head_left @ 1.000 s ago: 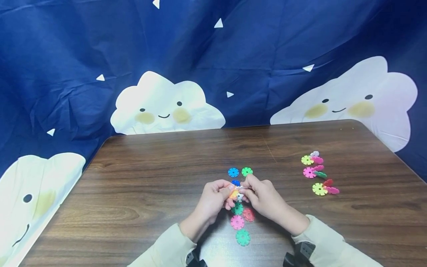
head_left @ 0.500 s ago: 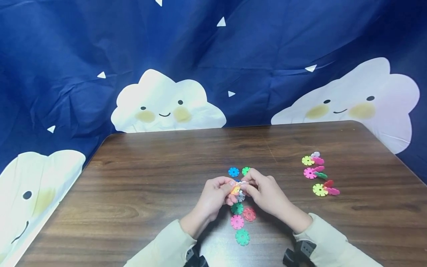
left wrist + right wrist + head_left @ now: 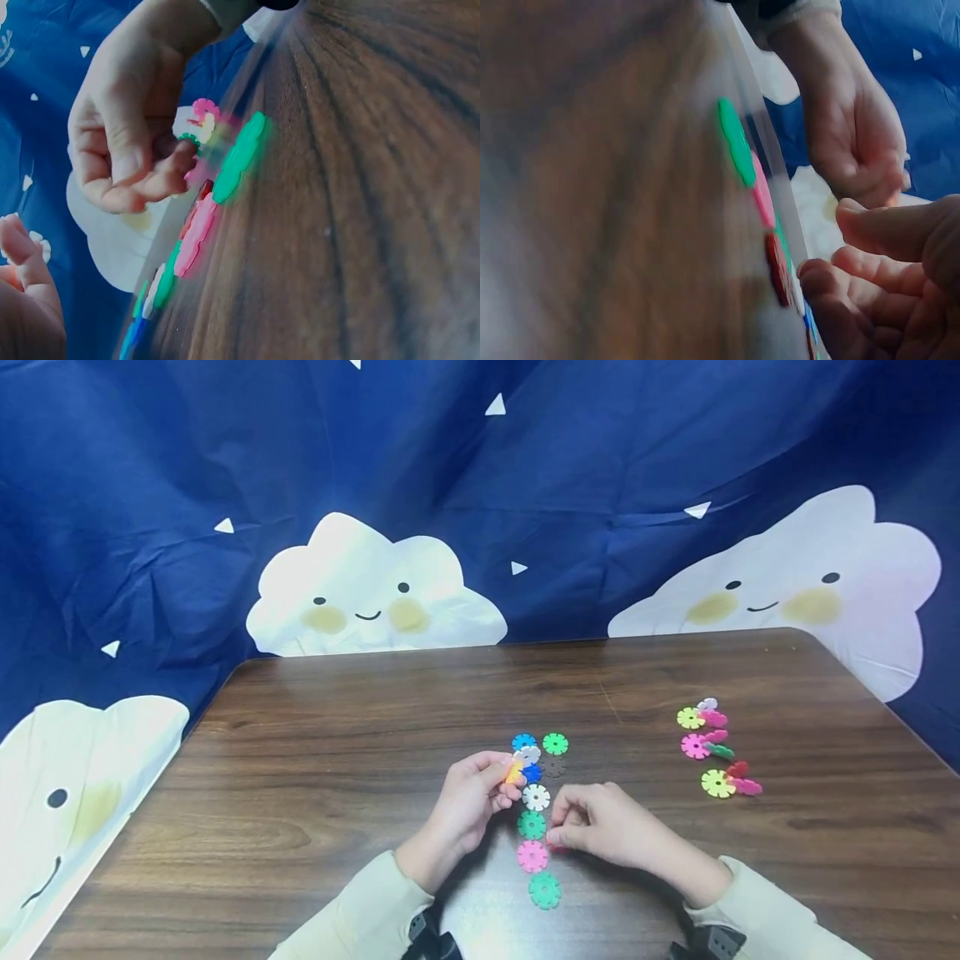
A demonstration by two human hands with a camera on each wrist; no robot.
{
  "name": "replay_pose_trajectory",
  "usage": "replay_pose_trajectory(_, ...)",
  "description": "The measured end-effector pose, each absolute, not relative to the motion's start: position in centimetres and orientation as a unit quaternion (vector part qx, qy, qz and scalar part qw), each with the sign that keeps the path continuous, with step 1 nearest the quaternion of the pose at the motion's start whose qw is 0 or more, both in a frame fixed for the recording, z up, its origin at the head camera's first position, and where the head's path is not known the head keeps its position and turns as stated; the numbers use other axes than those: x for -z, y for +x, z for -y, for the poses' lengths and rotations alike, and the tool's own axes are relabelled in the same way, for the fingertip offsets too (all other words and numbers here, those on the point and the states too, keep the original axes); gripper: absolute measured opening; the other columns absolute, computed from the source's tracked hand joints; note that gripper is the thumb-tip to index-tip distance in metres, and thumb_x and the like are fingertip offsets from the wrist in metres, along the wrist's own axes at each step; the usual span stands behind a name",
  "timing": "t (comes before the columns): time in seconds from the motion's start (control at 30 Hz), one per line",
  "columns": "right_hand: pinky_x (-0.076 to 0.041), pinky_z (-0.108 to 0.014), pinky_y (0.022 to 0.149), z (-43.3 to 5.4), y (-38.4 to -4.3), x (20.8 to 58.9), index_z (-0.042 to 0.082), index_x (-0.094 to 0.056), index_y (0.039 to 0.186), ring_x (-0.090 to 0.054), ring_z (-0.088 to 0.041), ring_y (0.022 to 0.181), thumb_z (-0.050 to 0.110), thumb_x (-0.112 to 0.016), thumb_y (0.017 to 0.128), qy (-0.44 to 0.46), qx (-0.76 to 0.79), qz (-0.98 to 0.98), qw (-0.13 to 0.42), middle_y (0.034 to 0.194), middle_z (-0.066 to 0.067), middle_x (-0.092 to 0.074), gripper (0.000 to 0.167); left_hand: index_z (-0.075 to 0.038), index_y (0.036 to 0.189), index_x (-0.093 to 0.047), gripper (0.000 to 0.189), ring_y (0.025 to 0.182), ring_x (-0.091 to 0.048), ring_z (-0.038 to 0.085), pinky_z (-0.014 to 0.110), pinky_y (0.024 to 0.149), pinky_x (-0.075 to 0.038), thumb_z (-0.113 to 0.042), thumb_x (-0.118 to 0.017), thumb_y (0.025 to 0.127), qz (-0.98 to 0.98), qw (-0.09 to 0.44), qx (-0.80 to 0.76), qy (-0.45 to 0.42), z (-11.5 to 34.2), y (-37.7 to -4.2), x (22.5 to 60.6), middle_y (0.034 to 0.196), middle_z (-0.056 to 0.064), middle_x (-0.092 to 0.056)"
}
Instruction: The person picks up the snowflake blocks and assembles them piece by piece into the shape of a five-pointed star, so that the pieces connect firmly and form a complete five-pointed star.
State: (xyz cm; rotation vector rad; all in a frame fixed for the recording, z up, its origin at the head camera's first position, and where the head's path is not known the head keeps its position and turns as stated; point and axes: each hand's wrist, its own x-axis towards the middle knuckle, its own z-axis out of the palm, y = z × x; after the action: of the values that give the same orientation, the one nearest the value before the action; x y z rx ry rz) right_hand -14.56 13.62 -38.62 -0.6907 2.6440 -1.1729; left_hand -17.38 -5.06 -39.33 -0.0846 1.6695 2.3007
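My left hand (image 3: 463,797) pinches an orange snowflake disc (image 3: 514,772) between thumb and fingers. A white snowflake disc (image 3: 527,755) is joined to it, held over the row. My right hand (image 3: 603,822) is down beside the row with thumb and fingers bent but apart. Its fingertips are right at a red disc (image 3: 777,270) on the table, mostly hidden by the hand in the head view. Along the row lie a white disc (image 3: 536,797), a green disc (image 3: 532,825), a pink disc (image 3: 533,857) and another green disc (image 3: 545,891) nearest me.
Beyond the hands lie a blue disc (image 3: 523,742), a bright green disc (image 3: 556,743), a dark blue disc (image 3: 532,773) and a dark brown disc (image 3: 553,767). Joined clusters, one with a yellow disc (image 3: 717,783), stand on the right of the wooden table (image 3: 337,735).
My right hand has let go of the white disc and moved down towards the red one. The left hand keeps the joined orange and white discs and has shifted slightly left.
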Motion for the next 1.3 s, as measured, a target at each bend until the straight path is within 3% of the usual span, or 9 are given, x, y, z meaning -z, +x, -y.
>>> replay_pose_trajectory(0.3,-0.037,-0.017,0.047,-12.3,-12.8,38.9,0.019,-0.057,0.067,-0.040,0.003,0.049,0.037,-0.081,0.064,-0.250,0.342,-0.901,0.096,0.053,0.016,-0.046,0.030,0.000,0.091,-0.056,0.010,0.052,-0.052,0.004,0.012,0.048,-0.042,-0.003,-0.047,0.093,-0.556,0.133,-0.819,-0.042,5.0,-17.2,39.2,0.064,-0.001,-0.058)
replay_pose_trajectory(0.57,-0.032,-0.018,0.044,-11.9,-12.4,39.1,0.019,-0.054,0.068,-0.037,0.003,0.047,0.038,-0.085,0.051,-0.263,0.307,-0.909,0.101,0.051,0.016,-0.043,0.040,-0.001,0.093,-0.055,0.009,0.053,-0.054,0.004,0.012,0.049,-0.043,-0.002,-0.046,0.093,-0.551,0.131,-0.823,-0.047,5.1,-17.1,39.4,0.066,0.000,-0.059)
replay_pose_trajectory(1.3,-0.033,-0.021,0.046,-12.0,-13.2,39.1,0.018,-0.050,0.064,-0.039,-0.002,0.050,0.028,-0.085,0.054,-0.246,0.294,-0.916,0.119,0.053,0.012,-0.043,0.038,0.002,0.096,-0.055,0.010,0.054,-0.053,0.004,0.013,0.051,-0.045,-0.005,-0.048,0.093,-0.552,0.139,-0.821,-0.049,4.9,-16.6,39.7,0.067,0.000,-0.059)
